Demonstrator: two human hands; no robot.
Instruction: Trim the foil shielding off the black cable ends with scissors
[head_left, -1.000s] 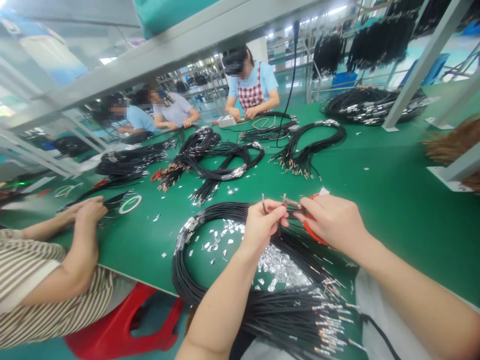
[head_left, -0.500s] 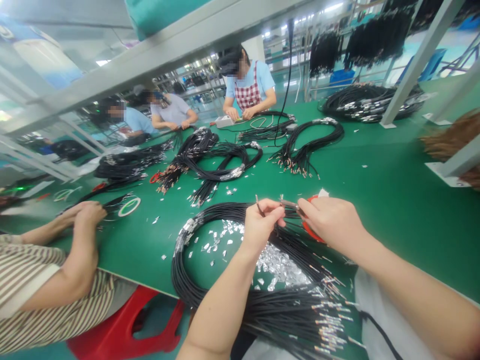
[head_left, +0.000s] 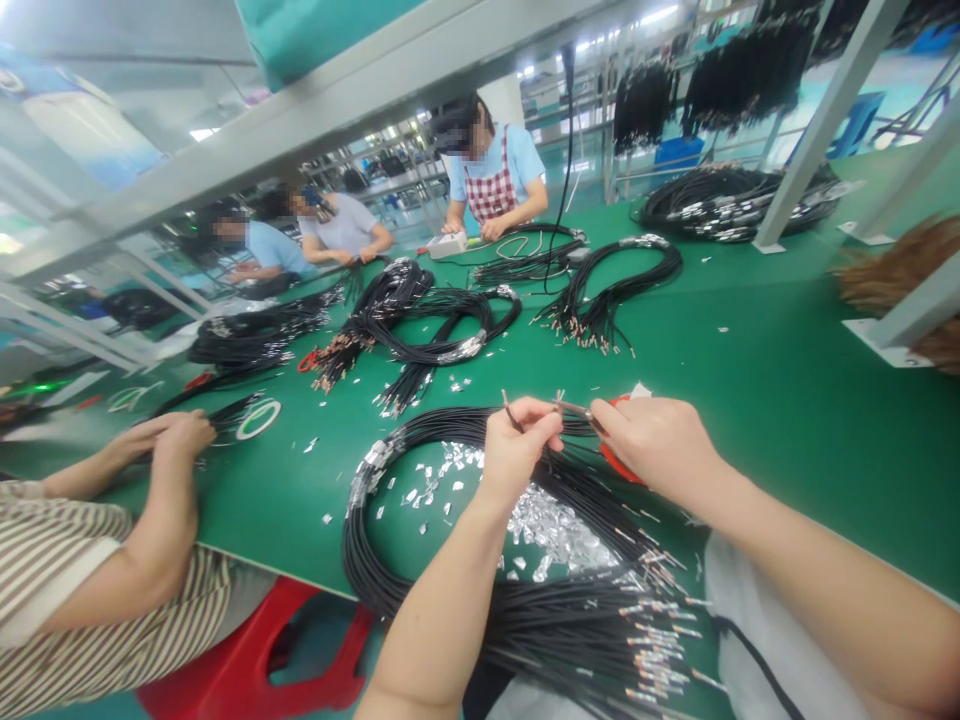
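Note:
My left hand (head_left: 519, 438) is closed, with a black cable (head_left: 510, 410) pinched between thumb and fingers. Its stripped end, with fine wires, shows near the fingertips. My right hand (head_left: 660, 440) is closed round a slim metal hand tool (head_left: 579, 410), whose tip meets the wire end at my left fingertips. The exact kind of tool is hidden by my fingers. Below both hands lies a large looped bundle of black cables (head_left: 375, 560) with bared, silvery ends at the right. Scraps of foil (head_left: 555, 530) are scattered inside the loop. Something red and curved (head_left: 621, 466) shows behind my right hand.
More cable bundles (head_left: 450, 330) lie across the green table (head_left: 750, 400). A co-worker in a striped shirt (head_left: 67, 580) works at the left, near a red stool (head_left: 300, 660). Several people sit opposite. Metal shelf posts (head_left: 825, 130) stand at the right.
The view has shifted slightly, so both hands appear a little further left. My grip on the cable and the tool looks the same.

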